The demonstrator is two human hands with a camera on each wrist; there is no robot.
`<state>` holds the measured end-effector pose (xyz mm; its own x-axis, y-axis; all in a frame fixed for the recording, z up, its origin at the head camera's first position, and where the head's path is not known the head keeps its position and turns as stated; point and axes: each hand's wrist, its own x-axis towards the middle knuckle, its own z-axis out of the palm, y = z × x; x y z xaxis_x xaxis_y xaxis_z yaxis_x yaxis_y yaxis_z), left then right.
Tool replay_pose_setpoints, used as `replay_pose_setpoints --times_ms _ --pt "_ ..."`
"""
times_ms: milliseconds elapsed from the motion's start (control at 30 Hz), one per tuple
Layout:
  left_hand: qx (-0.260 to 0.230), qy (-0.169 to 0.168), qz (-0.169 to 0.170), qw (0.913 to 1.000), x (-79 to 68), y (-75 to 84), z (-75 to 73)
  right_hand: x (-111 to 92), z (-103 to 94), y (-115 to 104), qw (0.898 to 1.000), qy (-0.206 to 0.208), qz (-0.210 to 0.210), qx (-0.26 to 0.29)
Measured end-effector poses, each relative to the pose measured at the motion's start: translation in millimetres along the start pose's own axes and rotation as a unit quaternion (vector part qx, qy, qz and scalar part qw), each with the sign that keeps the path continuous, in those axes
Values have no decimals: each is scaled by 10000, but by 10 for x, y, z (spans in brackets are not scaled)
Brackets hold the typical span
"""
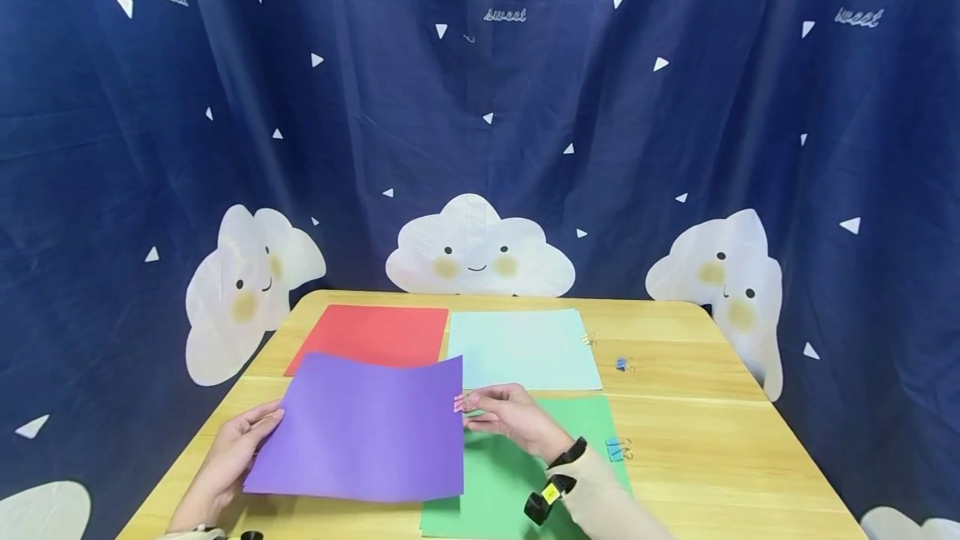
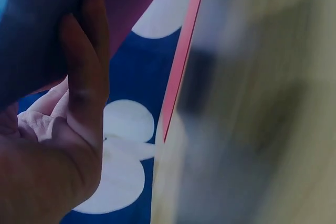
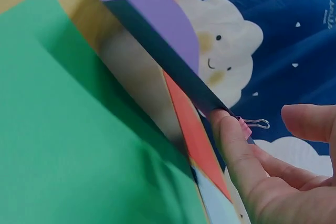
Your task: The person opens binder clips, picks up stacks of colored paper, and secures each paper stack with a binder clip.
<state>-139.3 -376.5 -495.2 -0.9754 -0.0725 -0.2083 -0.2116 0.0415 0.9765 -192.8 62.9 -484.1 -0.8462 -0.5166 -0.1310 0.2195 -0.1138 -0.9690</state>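
Observation:
A purple sheet of paper (image 1: 360, 432) is held up at a tilt over the table, its top edge slightly wavy. My left hand (image 1: 236, 448) pinches its left edge, thumb on the front and fingers behind, as the left wrist view also shows. A pink binder clip (image 3: 244, 128) grips the sheet's right edge, one wire handle sticking out. Beside that clip is my right hand (image 1: 517, 419). In the right wrist view its fingers (image 3: 239, 153) reach along the back of the sheet with a fingertip at the paper, while the thumb (image 3: 310, 121) stands apart from the clip.
Behind the purple sheet lie red paper (image 1: 382, 336) and light blue paper (image 1: 525, 348) with a pale yellow clip (image 1: 587, 341). Green paper (image 1: 555, 473) with a light blue clip (image 1: 617, 450) lies under my right hand. A loose blue clip (image 1: 621, 365) rests on the wooden table (image 1: 712, 440).

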Motion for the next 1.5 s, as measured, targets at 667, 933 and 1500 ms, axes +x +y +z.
replay_pose_setpoints --times_ms 667,933,1500 --pt "1744 622 -184 9825 -46 -131 -307 188 296 258 9991 -303 280 -125" --pt "2406 568 -132 9689 -36 -158 -379 207 333 293 9986 -173 365 -345" --pt "2934 648 -10 9538 -12 -122 -403 135 384 218 9980 -65 432 -447"
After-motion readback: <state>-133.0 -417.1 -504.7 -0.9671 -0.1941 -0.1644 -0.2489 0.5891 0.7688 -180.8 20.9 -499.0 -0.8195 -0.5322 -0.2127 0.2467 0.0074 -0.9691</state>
